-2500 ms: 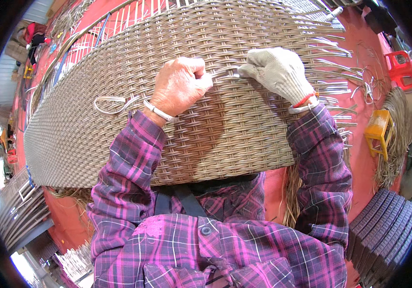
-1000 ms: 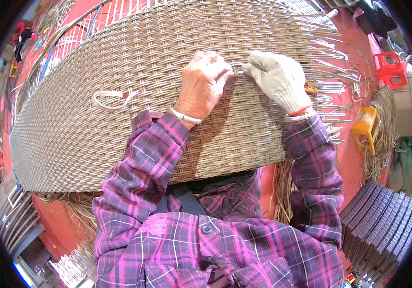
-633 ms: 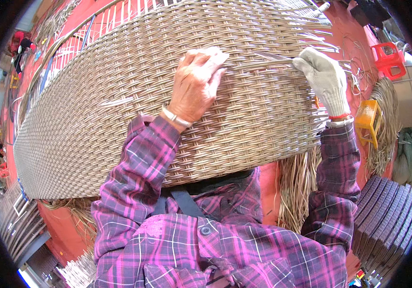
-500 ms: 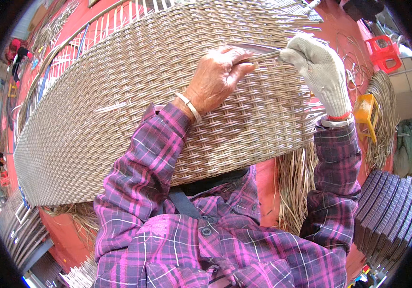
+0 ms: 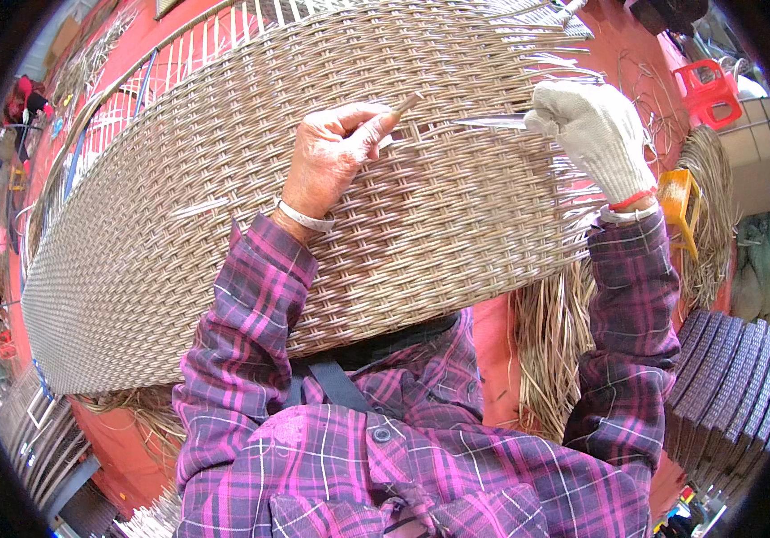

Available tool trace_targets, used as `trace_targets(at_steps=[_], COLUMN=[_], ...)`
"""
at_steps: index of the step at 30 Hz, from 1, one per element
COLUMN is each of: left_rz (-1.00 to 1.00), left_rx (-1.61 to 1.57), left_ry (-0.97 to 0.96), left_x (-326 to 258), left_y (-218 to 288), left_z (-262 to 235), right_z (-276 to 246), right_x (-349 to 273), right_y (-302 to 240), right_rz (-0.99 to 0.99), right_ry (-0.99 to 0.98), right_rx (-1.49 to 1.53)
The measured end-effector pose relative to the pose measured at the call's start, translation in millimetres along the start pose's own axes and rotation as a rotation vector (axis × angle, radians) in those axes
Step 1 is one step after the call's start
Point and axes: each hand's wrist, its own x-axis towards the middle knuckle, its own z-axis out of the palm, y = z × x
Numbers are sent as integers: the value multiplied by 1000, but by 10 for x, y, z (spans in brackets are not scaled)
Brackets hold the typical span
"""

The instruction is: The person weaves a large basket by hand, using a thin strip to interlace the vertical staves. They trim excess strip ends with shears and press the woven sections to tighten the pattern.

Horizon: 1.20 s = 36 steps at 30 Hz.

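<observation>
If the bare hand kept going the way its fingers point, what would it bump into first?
Probably the gloved right hand. The bare left hand points rightward along the woven panel, and the grey strand runs between the two hands, though depth is hard to judge.

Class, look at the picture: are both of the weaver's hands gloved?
No: only the right hand wears a white knit glove, while the left hand is bare on the woven panel.

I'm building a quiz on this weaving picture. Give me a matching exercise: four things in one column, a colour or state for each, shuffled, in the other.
Things:
1. left hand
2. right hand
3. stool
4. woven panel

States:
A. red plastic
B. bare, pinching a strand end
C. tan wicker, partly unfinished
D. in a white glove, pulling a strand

Pairs: 1-B, 2-D, 3-A, 4-C
</observation>
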Motion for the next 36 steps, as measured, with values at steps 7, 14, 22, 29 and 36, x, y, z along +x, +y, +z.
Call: trace_targets(at_steps=[7,14,22,29,36], left_rz=[8,110,50,170,128], left_rx=[381,872,1193,1233,1075], left_ry=[12,78,-167,-154,-126], left_x=[31,132,386,426,387], left_y=[-2,17,177,155,44], left_z=[43,203,190,235,265], right_z=[268,560,531,532,544], right_x=[292,382,438,461,430], right_y=[-241,-434,-433,-423,-421], right_rz=[-75,-34,-14,-28,-45], right_ry=[-75,-86,-146,-150,-119], right_rx=[83,222,331,312,282])
